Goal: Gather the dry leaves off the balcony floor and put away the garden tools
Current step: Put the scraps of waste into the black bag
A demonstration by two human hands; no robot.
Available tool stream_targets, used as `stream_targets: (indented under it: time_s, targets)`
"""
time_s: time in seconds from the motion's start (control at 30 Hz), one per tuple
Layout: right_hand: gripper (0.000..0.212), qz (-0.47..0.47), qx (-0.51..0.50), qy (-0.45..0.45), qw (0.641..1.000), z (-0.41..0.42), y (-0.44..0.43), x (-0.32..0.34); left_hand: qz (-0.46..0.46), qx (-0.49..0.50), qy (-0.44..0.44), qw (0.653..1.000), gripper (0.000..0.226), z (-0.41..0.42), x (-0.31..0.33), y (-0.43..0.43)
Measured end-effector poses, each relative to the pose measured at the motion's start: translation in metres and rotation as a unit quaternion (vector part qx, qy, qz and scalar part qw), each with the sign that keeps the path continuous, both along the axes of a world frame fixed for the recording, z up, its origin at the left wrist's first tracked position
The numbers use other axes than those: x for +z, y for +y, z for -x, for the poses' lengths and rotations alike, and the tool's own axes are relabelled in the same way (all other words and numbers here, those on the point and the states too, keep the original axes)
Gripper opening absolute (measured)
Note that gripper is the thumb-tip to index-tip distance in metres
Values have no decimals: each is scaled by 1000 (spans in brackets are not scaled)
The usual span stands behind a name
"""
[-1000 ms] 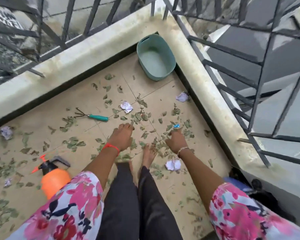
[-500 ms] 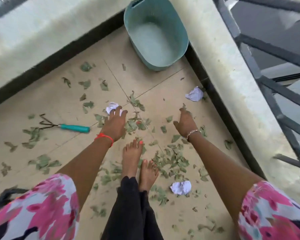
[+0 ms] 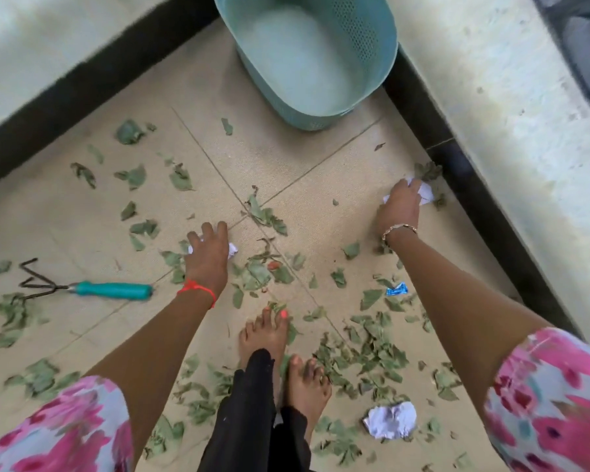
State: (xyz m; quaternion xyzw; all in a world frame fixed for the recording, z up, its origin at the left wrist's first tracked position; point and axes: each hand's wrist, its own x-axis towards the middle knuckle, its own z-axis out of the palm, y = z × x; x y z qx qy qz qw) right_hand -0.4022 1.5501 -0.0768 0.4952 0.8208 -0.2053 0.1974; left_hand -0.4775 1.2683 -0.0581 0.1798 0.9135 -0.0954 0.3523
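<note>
Lying crosswise, rake [image 3: 92, 288] tines pointing leftward

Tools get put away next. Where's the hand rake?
Head view, left side: the hand rake lies on the floor, left of the left hand.

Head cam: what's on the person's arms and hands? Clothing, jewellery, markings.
Forearms bare below short floral sleeves, pink blooms on pale fabric with dark flecks: left sleeve, right sleeve. Left hand: red thread band at the wrist. Right hand: thin gold-coloured chain bracelet. No gloves.
</note>
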Motion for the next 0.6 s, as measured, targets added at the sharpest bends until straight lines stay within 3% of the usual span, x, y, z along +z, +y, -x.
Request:
stream_targets:
  time_s: [0.07, 0.1, 0.33, 0.5, 0.6]
  targets:
    - [16, -28, 25, 3, 999, -5, -2, 1, -15, -1, -17, 1000, 39, 3, 2, -2]
    - [15, -35, 24, 14, 999, -9, -5, 6, -19, 0, -22, 1000, 37, 3, 6, -2]
    - [32, 1, -140, 225, 964, -57, -39, 81, -164, -6, -58, 985, 34, -20, 72, 32]
    - [42, -12, -234, 211, 949, -111, -62, 166, -287, -34, -200, 936, 39, -69, 153, 91]
    - [31, -33, -343, 255, 903, -153, -69, 214, -294, -126, -247, 915, 43, -108, 202, 136]
